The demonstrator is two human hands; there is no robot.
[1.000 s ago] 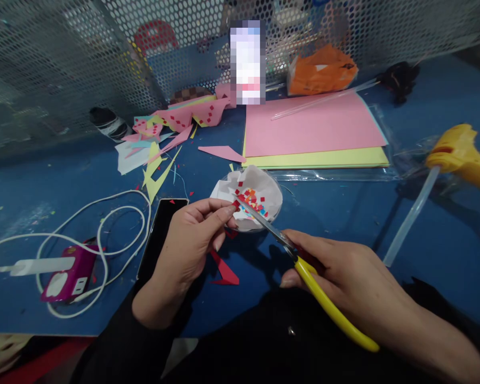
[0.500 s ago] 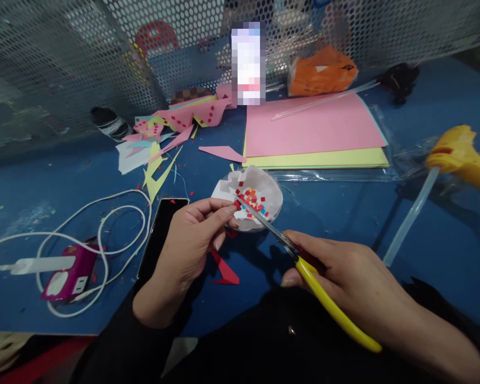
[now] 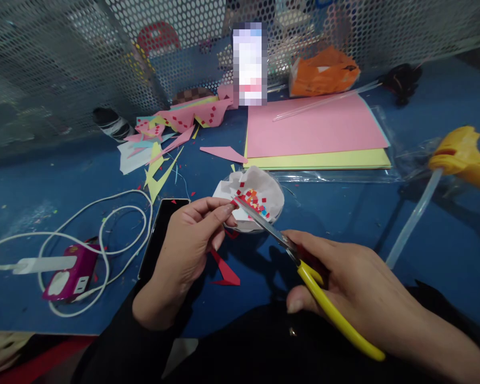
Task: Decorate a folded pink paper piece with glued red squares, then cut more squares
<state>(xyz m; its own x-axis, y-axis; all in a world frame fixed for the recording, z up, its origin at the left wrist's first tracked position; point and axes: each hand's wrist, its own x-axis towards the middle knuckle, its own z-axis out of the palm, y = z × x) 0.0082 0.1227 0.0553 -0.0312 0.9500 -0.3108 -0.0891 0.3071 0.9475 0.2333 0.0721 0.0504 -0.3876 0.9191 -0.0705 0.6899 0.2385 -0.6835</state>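
My left hand point(image 3: 198, 232) pinches a small piece of red paper point(image 3: 234, 203) between thumb and forefinger. Wrapped around the yellow handles of a pair of scissors point(image 3: 278, 234), my right hand point(image 3: 348, 272) points the blades up and left, their tips at that red paper. Just beneath the tips is a bowl lined with white paper point(image 3: 272, 186), and several tiny red, orange, blue and white bits lie in it. A red paper scrap point(image 3: 227, 272) rests on the blue table below my left fingers.
Pink and yellow paper sheets point(image 3: 316, 130) lie beyond the bowl. A yellow glue gun point(image 3: 456, 152) with a clear stick is at right. On the left are a black phone point(image 3: 160, 229), a purple adapter point(image 3: 74, 269) with white cable, and paper offcuts point(image 3: 158, 178).
The handles of the scissors have spread a little as my right thumb moved down. My left hand keeps its pinch in nearly the same place.
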